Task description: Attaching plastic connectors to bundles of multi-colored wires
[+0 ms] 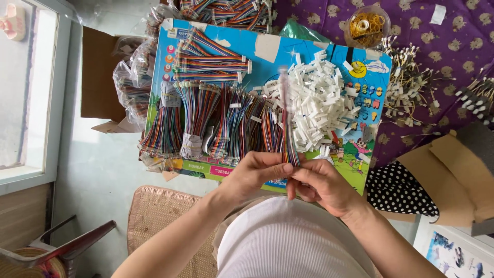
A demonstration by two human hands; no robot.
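- Head view: the left hand (256,172) reaches in from the lower left, forearm slanting up, its grip pressed together with thumb and fingertips pinching the lower end of a thin strip of rainbow-coloured wires (286,128).
- The right hand (321,185) comes in from the lower right, fingers curled, its grip also pinching the same strip just beside the left fingertips; the two hands touch.
- The strip of wires stands nearly upright from the fingers, over the front edge of the board, its upper part blurred, with a pale end at the top.
- Beneath lies a bright blue picture board (267,49) with cartoon figures, a yellow sun face and coloured label boxes along its near edge.
- On the board's left half lie bundles of multicoloured wires (206,118), some banded with white strips; three more bundles lie crosswise above them.
- On the right half sits a heap of small white plastic connectors (321,105).
- Clear bags of wires (131,82) crowd the board's left side.
- A round clear tub of yellow rubber bands (367,24) rests on a purple patterned cloth (453,41).
- A brown cardboard box (458,170) stands at the right.
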